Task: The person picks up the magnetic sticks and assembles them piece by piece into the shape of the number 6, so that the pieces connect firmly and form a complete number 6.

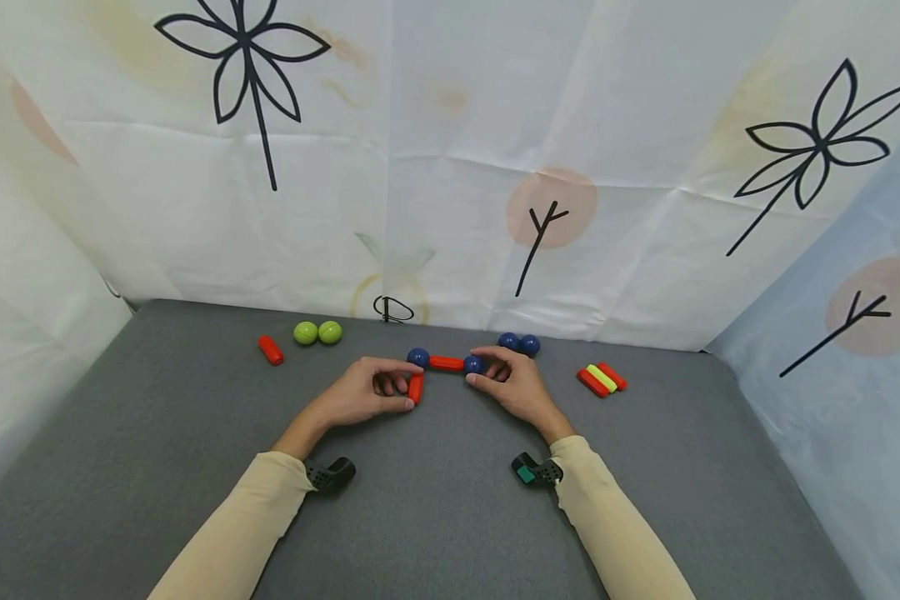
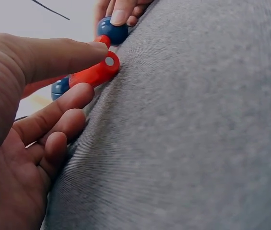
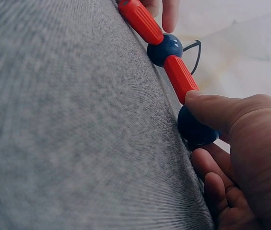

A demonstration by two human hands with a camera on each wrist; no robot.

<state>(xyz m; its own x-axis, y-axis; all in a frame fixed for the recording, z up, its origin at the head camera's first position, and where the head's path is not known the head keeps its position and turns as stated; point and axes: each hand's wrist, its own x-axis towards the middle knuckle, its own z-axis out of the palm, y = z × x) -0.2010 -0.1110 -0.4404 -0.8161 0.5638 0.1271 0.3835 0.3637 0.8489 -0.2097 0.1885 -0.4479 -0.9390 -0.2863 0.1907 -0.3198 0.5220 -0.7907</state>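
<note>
Head view, centre of the frame: the left hand pinches an upright-lying red rod between thumb and index finger, and the right hand holds a blue ball in a similarly narrow grip. A second blue ball touches the far end of that rod, and a crosswise red rod joins the two balls. Left wrist view shows a grey disc on the held rod's near end. Past the right hand, two spare blue balls sit together; farther right, a yellow rod lies between two red ones. Left of centre are two green balls and a lone red rod. All rest on the grey desk, before a patterned white cloth.
</note>
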